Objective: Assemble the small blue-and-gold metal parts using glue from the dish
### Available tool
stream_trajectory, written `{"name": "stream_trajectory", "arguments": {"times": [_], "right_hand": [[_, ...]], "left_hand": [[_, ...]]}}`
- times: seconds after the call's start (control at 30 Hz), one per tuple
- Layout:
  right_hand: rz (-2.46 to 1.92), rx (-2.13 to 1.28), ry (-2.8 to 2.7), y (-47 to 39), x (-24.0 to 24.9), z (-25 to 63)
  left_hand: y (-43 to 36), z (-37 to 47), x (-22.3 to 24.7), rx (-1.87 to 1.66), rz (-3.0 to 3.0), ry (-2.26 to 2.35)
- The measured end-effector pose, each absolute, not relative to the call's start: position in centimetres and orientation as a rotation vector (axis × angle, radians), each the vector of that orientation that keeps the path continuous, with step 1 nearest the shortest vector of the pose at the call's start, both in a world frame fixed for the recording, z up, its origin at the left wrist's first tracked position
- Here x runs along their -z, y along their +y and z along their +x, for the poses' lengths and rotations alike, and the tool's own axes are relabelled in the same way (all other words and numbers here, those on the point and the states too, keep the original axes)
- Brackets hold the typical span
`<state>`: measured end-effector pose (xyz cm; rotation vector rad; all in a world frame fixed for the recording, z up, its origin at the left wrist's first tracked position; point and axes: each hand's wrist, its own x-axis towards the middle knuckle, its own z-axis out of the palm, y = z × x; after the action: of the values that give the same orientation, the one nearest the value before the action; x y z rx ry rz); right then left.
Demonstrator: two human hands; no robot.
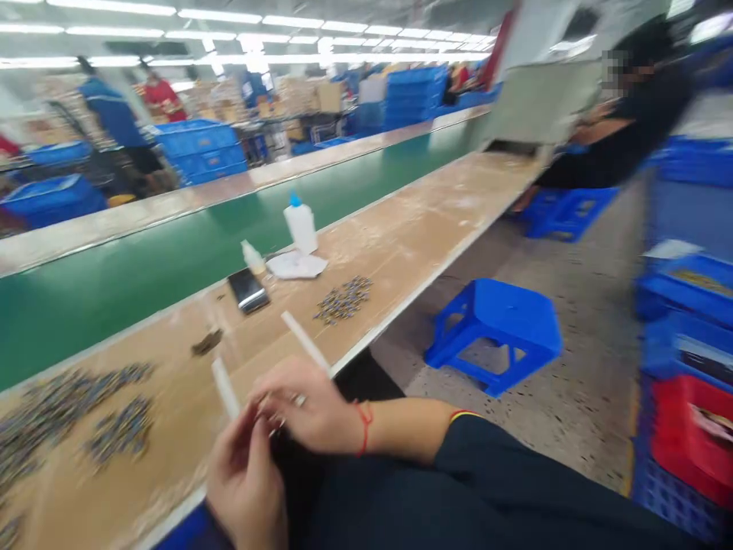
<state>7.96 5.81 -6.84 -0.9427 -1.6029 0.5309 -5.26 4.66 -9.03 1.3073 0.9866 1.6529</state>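
Observation:
My left hand (246,473) and my right hand (314,409) meet just over the near edge of the workbench (177,412). Both are closed, fingertips together. Small shiny bits show between the fingers, too blurred to name. A red string circles my right wrist. Two white strips lie close to the hands, one strip (226,388) beyond the left fingers and another strip (305,341) beyond the right hand. Past the right hand sits a pile of small metal parts (344,299). Farther left are a smaller pile (120,431) and a larger pile (54,405) of similar parts.
A phone (248,291), a small dropper bottle (253,258) and a white bottle with blue cap (301,227) stand near the green conveyor belt (172,248). A blue stool (497,328) is at right, red and blue bins (690,443) beyond. A co-worker (630,130) sits farther up.

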Motion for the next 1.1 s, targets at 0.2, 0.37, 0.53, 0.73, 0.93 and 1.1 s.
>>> {"name": "stream_trajectory", "arguments": {"times": [0.2,0.37,0.53,0.73,0.93,1.1], "right_hand": [[-0.728,-0.555,-1.633,4.4,3.5,14.7],[-0.635,-0.455,-1.709,3.6,1.7,15.1],[-0.616,-0.379,-1.752,3.7,0.7,15.5],[-0.667,-0.431,-1.778,3.9,0.8,15.9],[-0.745,-0.479,-1.773,3.9,2.1,16.0],[-0.647,-0.470,-1.772,4.6,2.6,15.5]], "left_hand": [[2.4,-2.4,5.1,-1.790,1.362,1.004],[2.3,-1.0,1.8,-1.817,1.637,0.933],[2.1,-0.6,0.3,-1.786,1.758,1.020],[2.0,-1.0,0.1,-1.667,1.791,1.068],[2.7,-1.6,1.6,-1.376,1.261,1.037],[3.1,-1.2,2.1,-1.294,0.788,0.926]]}}
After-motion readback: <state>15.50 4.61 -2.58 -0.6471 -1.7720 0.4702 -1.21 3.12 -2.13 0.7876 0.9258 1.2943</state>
